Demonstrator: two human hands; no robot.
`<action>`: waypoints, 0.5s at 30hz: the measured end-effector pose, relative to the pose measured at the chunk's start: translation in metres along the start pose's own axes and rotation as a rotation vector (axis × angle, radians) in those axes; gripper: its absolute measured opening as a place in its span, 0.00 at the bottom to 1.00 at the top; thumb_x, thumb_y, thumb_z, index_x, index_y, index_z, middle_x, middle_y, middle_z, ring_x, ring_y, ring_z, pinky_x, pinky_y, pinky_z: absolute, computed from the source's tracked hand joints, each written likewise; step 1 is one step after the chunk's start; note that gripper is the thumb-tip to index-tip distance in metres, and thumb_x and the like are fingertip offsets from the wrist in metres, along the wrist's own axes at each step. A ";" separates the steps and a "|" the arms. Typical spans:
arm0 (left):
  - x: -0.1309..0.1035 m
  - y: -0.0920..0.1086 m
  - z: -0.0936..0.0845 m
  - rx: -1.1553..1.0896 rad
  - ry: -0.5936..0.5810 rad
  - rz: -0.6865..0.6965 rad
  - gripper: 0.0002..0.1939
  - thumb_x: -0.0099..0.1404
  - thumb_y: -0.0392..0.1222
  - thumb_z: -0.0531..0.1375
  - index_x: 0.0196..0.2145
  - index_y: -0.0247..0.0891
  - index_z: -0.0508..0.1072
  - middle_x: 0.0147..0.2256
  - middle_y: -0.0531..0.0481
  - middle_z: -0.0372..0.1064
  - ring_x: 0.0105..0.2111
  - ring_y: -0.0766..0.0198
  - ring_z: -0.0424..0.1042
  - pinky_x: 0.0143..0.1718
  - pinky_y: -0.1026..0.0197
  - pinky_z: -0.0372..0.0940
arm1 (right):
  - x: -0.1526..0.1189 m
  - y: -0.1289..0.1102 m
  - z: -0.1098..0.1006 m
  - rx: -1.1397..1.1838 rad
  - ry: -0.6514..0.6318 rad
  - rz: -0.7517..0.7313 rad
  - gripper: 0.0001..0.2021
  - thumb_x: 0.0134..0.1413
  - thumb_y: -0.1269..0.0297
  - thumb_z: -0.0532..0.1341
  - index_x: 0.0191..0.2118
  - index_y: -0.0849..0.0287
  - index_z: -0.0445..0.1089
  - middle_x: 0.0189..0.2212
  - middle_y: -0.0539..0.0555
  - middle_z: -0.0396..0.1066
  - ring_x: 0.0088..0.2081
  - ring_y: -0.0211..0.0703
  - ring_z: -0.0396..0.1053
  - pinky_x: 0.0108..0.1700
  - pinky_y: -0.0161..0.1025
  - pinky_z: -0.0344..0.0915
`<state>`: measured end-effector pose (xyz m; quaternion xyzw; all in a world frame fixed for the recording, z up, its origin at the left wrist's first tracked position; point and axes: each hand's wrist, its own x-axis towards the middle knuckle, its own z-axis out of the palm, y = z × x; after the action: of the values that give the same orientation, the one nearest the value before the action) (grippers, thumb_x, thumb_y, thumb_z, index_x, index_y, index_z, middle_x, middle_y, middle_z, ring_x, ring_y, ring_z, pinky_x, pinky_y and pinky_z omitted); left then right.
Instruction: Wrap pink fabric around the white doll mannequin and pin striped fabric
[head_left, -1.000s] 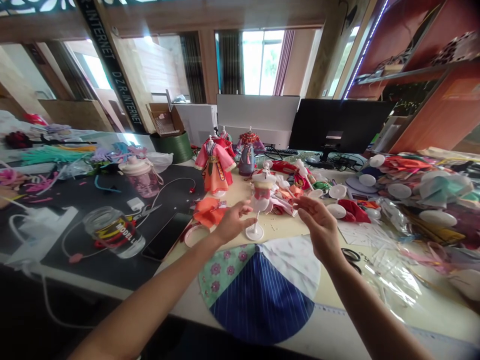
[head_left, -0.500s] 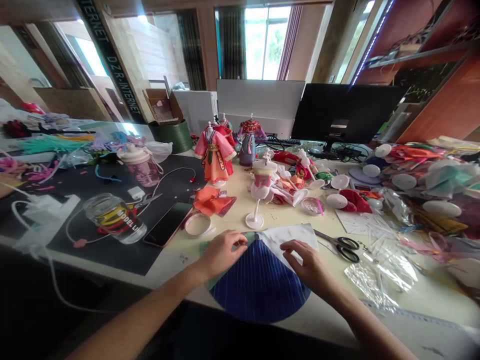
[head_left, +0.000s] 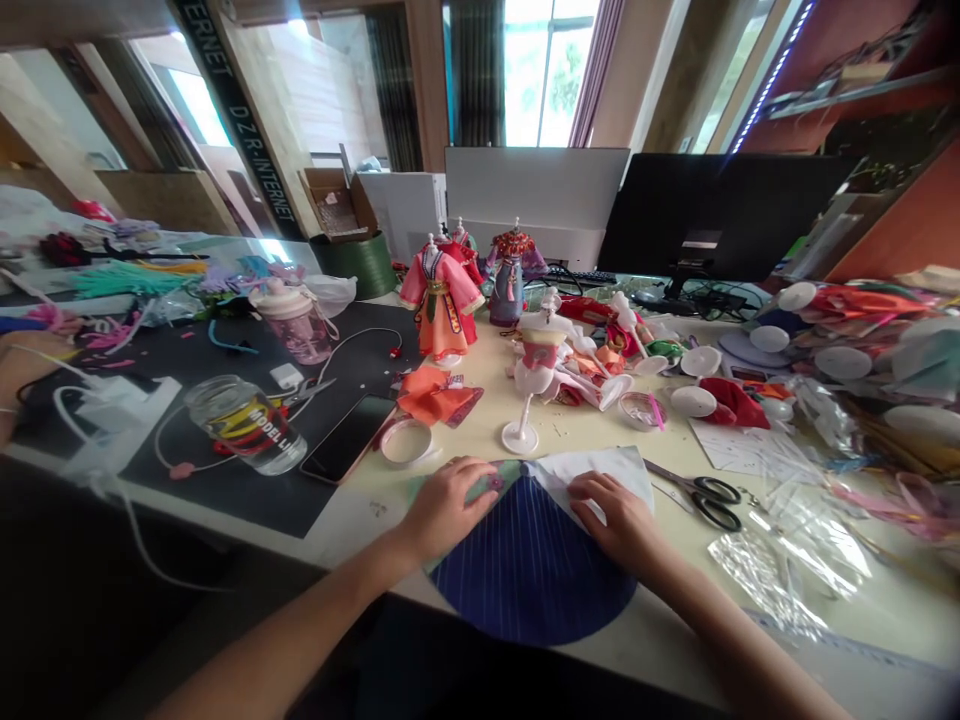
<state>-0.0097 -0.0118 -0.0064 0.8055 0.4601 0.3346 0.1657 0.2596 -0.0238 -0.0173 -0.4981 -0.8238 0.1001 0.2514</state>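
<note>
A dark blue, finely striped piece of cloth point(head_left: 525, 570) lies fan-shaped at the table's front edge, its narrow tip pointing away from me. My left hand point(head_left: 454, 508) rests on its left edge, over a pale green patterned part point(head_left: 511, 468), fingers bent loosely and thumb apart. On the right edge, where a white part point(head_left: 600, 461) shows, lies my right hand point(head_left: 619, 515), its fingers spread and holding nothing. Just beyond the tip stands a small white doll torso point(head_left: 534, 372) on a round base, with a pink band round it.
Black-handled scissors point(head_left: 709, 495) and clear plastic wrap point(head_left: 776, 580) lie to the right. Leftward are a tape roll point(head_left: 406, 442), a phone point(head_left: 349, 438) and a glass jar point(head_left: 247, 425). Dressed doll forms point(head_left: 439, 305) stand behind. Another person's hand point(head_left: 34, 365) shows at far left.
My right hand has come down onto the cloth's right edge. My left hand's fingers have shifted slightly on the left edge. The view has turned a little to the left.
</note>
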 end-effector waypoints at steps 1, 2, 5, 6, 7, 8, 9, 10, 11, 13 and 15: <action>-0.004 -0.008 -0.007 0.030 0.034 -0.029 0.11 0.62 0.38 0.58 0.43 0.41 0.74 0.43 0.45 0.74 0.44 0.55 0.73 0.48 0.54 0.68 | -0.001 0.002 0.002 -0.012 0.015 -0.025 0.09 0.59 0.66 0.54 0.39 0.56 0.71 0.38 0.56 0.74 0.40 0.48 0.72 0.40 0.44 0.71; -0.008 -0.017 -0.015 0.064 0.072 -0.058 0.10 0.63 0.39 0.57 0.42 0.40 0.74 0.43 0.44 0.74 0.44 0.54 0.73 0.49 0.52 0.67 | -0.002 0.003 0.004 -0.027 0.030 -0.049 0.09 0.59 0.66 0.54 0.39 0.56 0.71 0.39 0.56 0.74 0.40 0.48 0.72 0.40 0.45 0.71; -0.012 -0.042 -0.035 0.174 0.184 -0.149 0.11 0.63 0.39 0.56 0.41 0.39 0.74 0.43 0.41 0.73 0.47 0.49 0.70 0.51 0.47 0.63 | -0.003 0.005 0.008 -0.066 0.068 -0.097 0.09 0.59 0.66 0.53 0.39 0.55 0.72 0.38 0.57 0.74 0.39 0.48 0.72 0.39 0.45 0.71; -0.012 -0.049 -0.040 0.203 0.204 -0.173 0.10 0.62 0.39 0.56 0.41 0.39 0.74 0.42 0.40 0.73 0.48 0.48 0.70 0.52 0.46 0.61 | -0.003 0.006 0.009 -0.075 0.081 -0.108 0.10 0.59 0.66 0.53 0.39 0.55 0.72 0.38 0.57 0.74 0.39 0.48 0.72 0.39 0.45 0.71; -0.011 -0.054 -0.043 0.224 0.211 -0.191 0.09 0.61 0.39 0.57 0.39 0.39 0.75 0.42 0.40 0.73 0.47 0.47 0.69 0.51 0.45 0.61 | -0.004 0.006 0.011 -0.083 0.091 -0.116 0.10 0.59 0.66 0.53 0.39 0.56 0.72 0.38 0.57 0.74 0.39 0.48 0.72 0.39 0.45 0.72; -0.009 -0.059 -0.045 0.237 0.205 -0.203 0.08 0.59 0.39 0.59 0.36 0.39 0.75 0.40 0.41 0.74 0.46 0.47 0.69 0.50 0.46 0.61 | -0.004 0.006 0.012 -0.090 0.098 -0.123 0.10 0.60 0.65 0.53 0.39 0.56 0.72 0.38 0.57 0.73 0.39 0.48 0.72 0.39 0.45 0.72; -0.007 -0.062 -0.046 0.241 0.190 -0.209 0.05 0.58 0.38 0.59 0.33 0.39 0.75 0.38 0.42 0.74 0.45 0.48 0.70 0.49 0.47 0.61 | -0.004 0.007 0.012 -0.098 0.100 -0.129 0.10 0.60 0.65 0.53 0.40 0.56 0.71 0.38 0.57 0.73 0.39 0.48 0.72 0.39 0.45 0.72; -0.005 -0.064 -0.047 0.237 0.168 -0.209 0.03 0.57 0.38 0.60 0.29 0.40 0.75 0.35 0.44 0.74 0.42 0.49 0.70 0.47 0.48 0.62 | -0.004 0.007 0.013 -0.104 0.101 -0.133 0.10 0.60 0.65 0.53 0.40 0.56 0.71 0.38 0.57 0.73 0.39 0.48 0.72 0.39 0.45 0.72; -0.002 -0.064 -0.048 0.227 0.145 -0.209 0.03 0.56 0.38 0.60 0.25 0.40 0.74 0.32 0.45 0.74 0.39 0.51 0.71 0.46 0.50 0.63 | -0.005 0.008 0.013 -0.109 0.098 -0.137 0.10 0.60 0.65 0.53 0.40 0.56 0.71 0.39 0.57 0.73 0.39 0.48 0.72 0.39 0.45 0.72; 0.001 -0.064 -0.050 0.194 0.119 -0.212 0.06 0.56 0.37 0.59 0.22 0.40 0.72 0.28 0.48 0.73 0.35 0.54 0.71 0.43 0.53 0.64 | -0.006 0.008 0.013 -0.113 0.092 -0.142 0.10 0.61 0.66 0.53 0.40 0.57 0.71 0.39 0.57 0.73 0.39 0.48 0.72 0.39 0.45 0.72; 0.003 -0.059 -0.056 0.148 0.122 -0.231 0.07 0.57 0.38 0.58 0.22 0.40 0.71 0.27 0.49 0.72 0.33 0.57 0.71 0.42 0.55 0.64 | -0.006 0.008 0.013 -0.113 0.091 -0.146 0.10 0.61 0.66 0.53 0.41 0.56 0.71 0.39 0.57 0.73 0.39 0.48 0.72 0.39 0.45 0.72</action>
<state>-0.0848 0.0191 0.0012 0.7355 0.5824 0.3266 0.1150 0.2611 -0.0244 -0.0337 -0.4541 -0.8500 0.0121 0.2668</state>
